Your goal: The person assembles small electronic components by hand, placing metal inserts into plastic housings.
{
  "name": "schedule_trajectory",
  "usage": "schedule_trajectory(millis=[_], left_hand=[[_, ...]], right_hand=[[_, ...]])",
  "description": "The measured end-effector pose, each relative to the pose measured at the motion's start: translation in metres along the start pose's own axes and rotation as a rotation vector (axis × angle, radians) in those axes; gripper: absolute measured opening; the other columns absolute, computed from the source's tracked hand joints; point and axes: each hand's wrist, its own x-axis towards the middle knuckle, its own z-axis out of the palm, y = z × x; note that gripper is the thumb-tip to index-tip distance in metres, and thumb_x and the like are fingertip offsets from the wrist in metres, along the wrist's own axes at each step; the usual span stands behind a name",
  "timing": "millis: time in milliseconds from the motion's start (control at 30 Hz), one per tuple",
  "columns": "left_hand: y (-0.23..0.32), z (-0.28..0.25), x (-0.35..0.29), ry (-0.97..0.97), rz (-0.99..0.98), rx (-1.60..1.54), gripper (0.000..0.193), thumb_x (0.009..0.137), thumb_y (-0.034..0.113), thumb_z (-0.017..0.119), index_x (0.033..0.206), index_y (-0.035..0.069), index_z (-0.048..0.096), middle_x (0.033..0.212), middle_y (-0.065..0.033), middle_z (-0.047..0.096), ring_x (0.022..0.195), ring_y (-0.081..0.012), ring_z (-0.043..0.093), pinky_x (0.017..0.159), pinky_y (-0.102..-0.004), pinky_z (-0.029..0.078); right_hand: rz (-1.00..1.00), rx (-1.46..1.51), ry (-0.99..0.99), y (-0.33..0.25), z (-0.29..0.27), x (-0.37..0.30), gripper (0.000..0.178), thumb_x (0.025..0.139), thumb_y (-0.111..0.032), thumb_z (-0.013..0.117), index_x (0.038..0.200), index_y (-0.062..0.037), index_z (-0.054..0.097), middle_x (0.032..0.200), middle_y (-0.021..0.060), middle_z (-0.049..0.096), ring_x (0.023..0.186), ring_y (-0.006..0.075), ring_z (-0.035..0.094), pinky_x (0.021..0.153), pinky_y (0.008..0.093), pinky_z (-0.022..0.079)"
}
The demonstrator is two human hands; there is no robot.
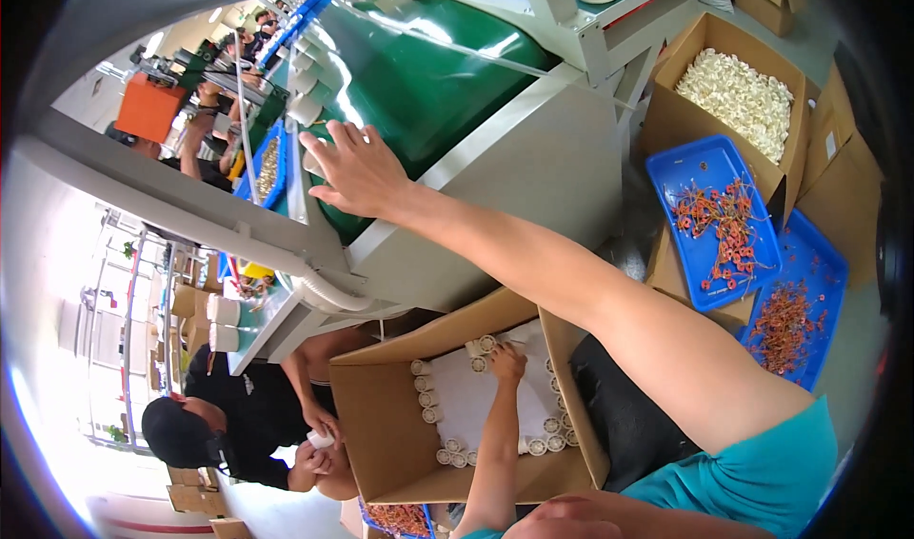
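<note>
My right hand (360, 169) reaches across to the left edge of the green conveyor belt (428, 72). Its fingers are spread around a white cylindrical part (311, 164), partly hidden beneath them. Further white cylindrical parts (304, 109) stand in a row along that belt edge. Down inside an open cardboard box (386, 444), my left hand (508, 360) has its fingers curled at a white cylindrical part (478, 364), apparently gripping it. Several similar parts with spoked round ends (552, 427) line the box walls on a white sheet (490, 406).
A co-worker in a black cap (176, 432) sits left of the box, holding a white part (321, 439). Blue trays (709, 296) of red-orange wired pieces lie at right, below a carton (657, 125) of small white pieces. The machine's metal frame (533, 177) stands between belt and box.
</note>
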Motion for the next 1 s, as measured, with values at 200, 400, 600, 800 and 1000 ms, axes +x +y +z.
schedule_trajectory(millis=[200, 400, 600, 800, 1000], left_hand=[[-0.053, -0.07, -0.014, 0.081, 0.511, -0.333, 0.055, 0.068, 0.026, 0.082, 0.111, 0.0, 0.06, 0.104, -0.0216, 0.065, 0.094, -0.0388, 0.064, 0.08, -0.0482, 0.052], [-0.045, -0.226, -0.157, -0.102, 0.024, -1.268, 0.034, 0.087, 0.011, 0.07, 0.117, -0.004, 0.061, 0.106, -0.0096, 0.067, 0.096, -0.015, 0.063, 0.086, -0.0306, 0.05], [-0.008, -0.216, -0.253, -0.235, 0.08, -2.453, 0.053, 0.092, 0.016, 0.064, 0.137, 0.0, 0.043, 0.128, -0.0189, 0.054, 0.117, -0.0323, 0.055, 0.097, -0.0391, 0.051], [0.017, -0.187, -0.279, -0.189, 0.064, -2.716, 0.055, 0.089, 0.019, 0.069, 0.135, 0.0, 0.045, 0.12, -0.0203, 0.055, 0.113, -0.0334, 0.053, 0.097, -0.0387, 0.049], [0.017, -0.185, -0.276, -0.027, -0.15, -2.562, 0.037, 0.092, 0.023, 0.066, 0.121, 0.004, 0.054, 0.105, -0.0139, 0.061, 0.099, -0.0274, 0.058, 0.088, -0.0364, 0.05]], right_hand=[[-0.139, 0.178, 0.342, 0.016, -0.037, 0.003, 0.051, 0.077, -0.015, 0.07, 0.124, -0.0174, 0.051, 0.12, 0.0144, 0.051, 0.102, 0.034, 0.056, 0.087, 0.0482, 0.044], [0.25, 0.466, 0.245, 0.0, -0.169, -0.169, 0.038, 0.079, -0.006, 0.07, 0.116, -0.0061, 0.06, 0.118, 0.0151, 0.057, 0.104, 0.0327, 0.058, 0.093, 0.0421, 0.048], [0.978, -0.088, 0.035, 0.152, -0.334, -0.35, 0.021, 0.082, -0.011, 0.061, 0.097, -0.0016, 0.071, 0.092, 0.0197, 0.07, 0.076, 0.0333, 0.068, 0.074, 0.0418, 0.054], [1.099, -0.326, -0.52, 0.216, -0.383, -0.342, 0.023, 0.072, -0.001, 0.059, 0.09, 0.0, 0.074, 0.083, 0.0257, 0.068, 0.083, 0.036, 0.07, 0.079, 0.0441, 0.054], [0.915, -0.674, -0.377, 0.214, -0.334, -0.324, 0.026, 0.082, -0.011, 0.062, 0.107, -0.0022, 0.064, 0.101, 0.0269, 0.066, 0.092, 0.041, 0.067, 0.079, 0.0531, 0.053]])
